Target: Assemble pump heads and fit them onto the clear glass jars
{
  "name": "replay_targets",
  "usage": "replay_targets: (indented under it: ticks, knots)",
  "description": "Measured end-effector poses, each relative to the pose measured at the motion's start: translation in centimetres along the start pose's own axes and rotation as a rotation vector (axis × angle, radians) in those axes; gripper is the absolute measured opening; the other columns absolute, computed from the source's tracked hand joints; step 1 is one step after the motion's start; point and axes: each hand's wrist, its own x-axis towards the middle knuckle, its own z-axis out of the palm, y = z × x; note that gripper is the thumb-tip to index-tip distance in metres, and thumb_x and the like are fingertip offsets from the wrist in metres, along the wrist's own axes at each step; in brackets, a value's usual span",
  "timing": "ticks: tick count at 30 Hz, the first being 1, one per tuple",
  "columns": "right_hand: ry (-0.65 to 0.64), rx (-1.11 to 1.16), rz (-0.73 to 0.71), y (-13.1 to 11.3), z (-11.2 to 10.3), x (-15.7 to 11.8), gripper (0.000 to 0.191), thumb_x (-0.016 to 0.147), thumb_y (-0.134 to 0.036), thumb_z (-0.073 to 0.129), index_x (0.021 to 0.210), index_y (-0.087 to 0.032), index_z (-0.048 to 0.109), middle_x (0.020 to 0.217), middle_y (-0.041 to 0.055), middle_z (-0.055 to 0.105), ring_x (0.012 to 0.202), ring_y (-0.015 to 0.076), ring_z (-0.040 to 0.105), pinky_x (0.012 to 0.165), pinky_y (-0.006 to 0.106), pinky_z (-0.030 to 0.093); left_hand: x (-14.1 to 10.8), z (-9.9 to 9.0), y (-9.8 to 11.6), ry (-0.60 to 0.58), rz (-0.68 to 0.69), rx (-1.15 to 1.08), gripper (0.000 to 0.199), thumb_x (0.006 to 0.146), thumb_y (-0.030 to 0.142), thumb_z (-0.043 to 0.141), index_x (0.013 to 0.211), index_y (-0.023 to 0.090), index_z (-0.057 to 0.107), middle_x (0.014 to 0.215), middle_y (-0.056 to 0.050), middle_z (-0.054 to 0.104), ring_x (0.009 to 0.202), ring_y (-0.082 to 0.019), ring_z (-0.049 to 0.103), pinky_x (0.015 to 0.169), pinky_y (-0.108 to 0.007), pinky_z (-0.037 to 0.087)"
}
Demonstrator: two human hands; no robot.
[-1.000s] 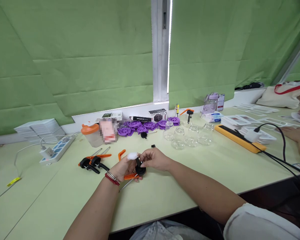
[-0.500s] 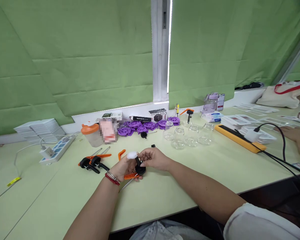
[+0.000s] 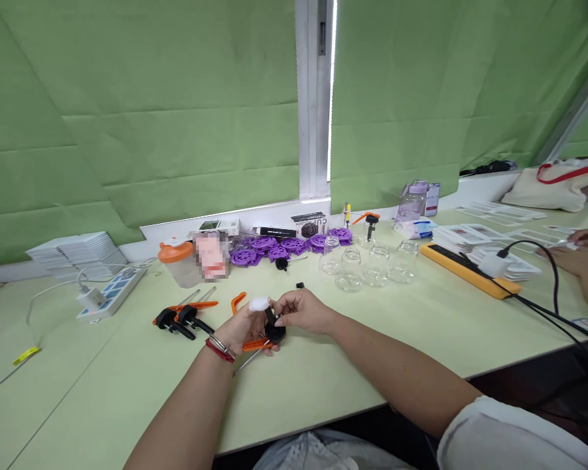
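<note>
My left hand (image 3: 242,328) is closed around a black round part (image 3: 275,333) with a black stem and a thin metal rod (image 3: 249,361) pointing down toward me. Something white (image 3: 259,303) covers that hand's thumb. An orange strip (image 3: 255,344) shows under the part, by the left palm. The fingers of my right hand (image 3: 298,310) pinch at the base of the stem; a tiny piece there is too small to name. Left of my hands lie two similar black parts (image 3: 176,321) with orange handles (image 3: 196,305). An orange bent piece (image 3: 238,302) rests just beyond my left hand.
Several clear glass jars (image 3: 351,267) stand beyond my right hand, near purple wheel-shaped pieces (image 3: 264,244). An orange-lidded cup (image 3: 176,261) and a white power strip (image 3: 115,294) are at left. A yellow power strip (image 3: 470,271) with cables lies right, near another person's hands (image 3: 568,258).
My hands and the black part stay almost in place. At the far right, the other person's hand has come further into view.
</note>
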Motion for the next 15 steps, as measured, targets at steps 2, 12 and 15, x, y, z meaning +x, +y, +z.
replay_targets:
  ticks: [2,12,15]
  knots:
    - [0.000,0.001,0.000,-0.08,0.03,-0.02,0.031,0.054,-0.031,0.080,0.072,-0.012,0.062,0.062,-0.0030,0.056,0.058,0.0089,0.050,0.062,0.026,0.042,0.03,0.01,0.02,0.009,-0.010,-0.001,0.040,0.074,0.058,0.048,0.087,0.020,0.048,0.070,-0.006,0.062,0.056,-0.025,0.064,0.046,-0.031,0.044]
    - [-0.021,-0.025,-0.029,-0.15,0.02,-0.07,0.031,0.056,-0.033,0.079,0.073,-0.013,0.064,0.062,-0.0036,0.054,0.059,0.0086,0.047,0.060,0.025,0.040,0.15,0.05,0.01,0.012,-0.006,-0.012,0.036,0.076,0.054,0.045,0.088,0.020,0.047,0.070,-0.005,0.062,0.054,-0.026,0.064,0.044,-0.031,0.044]
    - [-0.017,-0.040,-0.025,0.10,-0.05,-0.02,0.030,0.057,-0.032,0.079,0.074,-0.012,0.063,0.061,-0.0049,0.051,0.058,0.0078,0.044,0.058,0.024,0.037,0.23,-0.09,-0.08,0.005,-0.010,-0.021,0.035,0.075,0.052,0.047,0.089,0.020,0.047,0.070,-0.005,0.062,0.055,-0.026,0.064,0.043,-0.031,0.045]
